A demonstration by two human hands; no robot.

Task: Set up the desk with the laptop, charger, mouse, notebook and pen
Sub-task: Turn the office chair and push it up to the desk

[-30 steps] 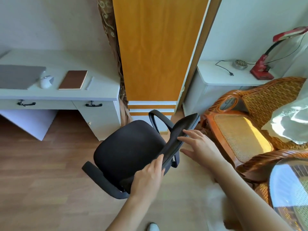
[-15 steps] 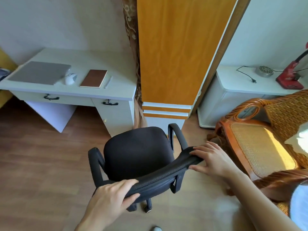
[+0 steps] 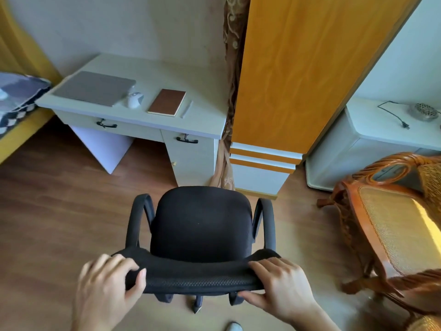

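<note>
A black office chair (image 3: 200, 225) stands on the wood floor in front of me, its seat facing the desk. My left hand (image 3: 107, 287) grips the left end of its backrest and my right hand (image 3: 279, 285) grips the right end. On the white desk (image 3: 205, 115) at the upper left lie a closed grey laptop (image 3: 94, 88), a white mouse (image 3: 134, 100), a brown notebook (image 3: 167, 102) and a pale pen (image 3: 186, 109), side by side. No charger shows on the desk.
A tall orange wardrobe (image 3: 298, 75) stands right of the desk. Further right, a white side table (image 3: 372, 137) carries a black cable (image 3: 393, 113). A rattan armchair (image 3: 391, 225) sits at the right. A bed edge (image 3: 16, 96) is at the far left.
The chair has swung round so its seat faces the desk squarely. Both hands have shifted to the two ends of the backrest, and my view has turned left.
</note>
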